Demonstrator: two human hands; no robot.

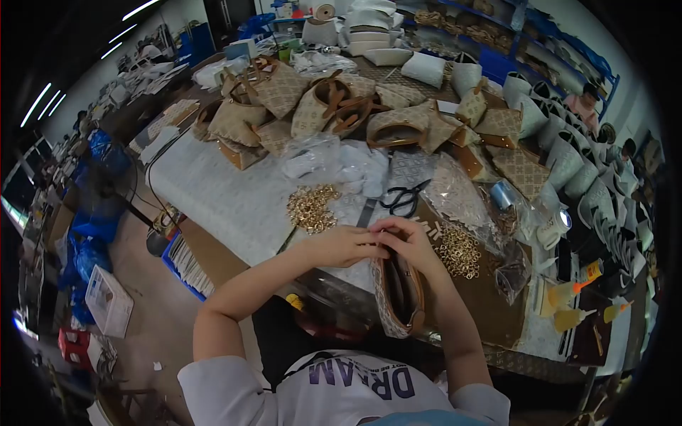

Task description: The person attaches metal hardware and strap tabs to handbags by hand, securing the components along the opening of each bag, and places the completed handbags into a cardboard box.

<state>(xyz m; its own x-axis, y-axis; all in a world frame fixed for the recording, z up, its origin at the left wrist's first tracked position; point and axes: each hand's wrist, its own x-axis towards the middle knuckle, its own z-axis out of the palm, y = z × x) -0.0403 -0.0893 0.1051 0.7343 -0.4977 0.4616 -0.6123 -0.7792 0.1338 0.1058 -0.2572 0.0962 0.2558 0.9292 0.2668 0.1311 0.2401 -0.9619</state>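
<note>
A patterned beige handbag with brown trim stands tilted at the table's front edge, its mouth open towards me. My left hand is closed at the far end of the bag, fingers bent over its rim. Over the same end, my right hand pinches thumb and fingers together, touching the left fingertips. Whatever small part lies in that pinch is hidden. Beyond my left hand is a pile of gold-coloured metal fittings. A second pile of gold rings lies right of my right hand.
Black-handled scissors lie beyond my hands, near clear plastic bags. Several patterned handbags are heaped across the back. Yellow glue bottles and white bag pieces line the right side. A fan stands at left.
</note>
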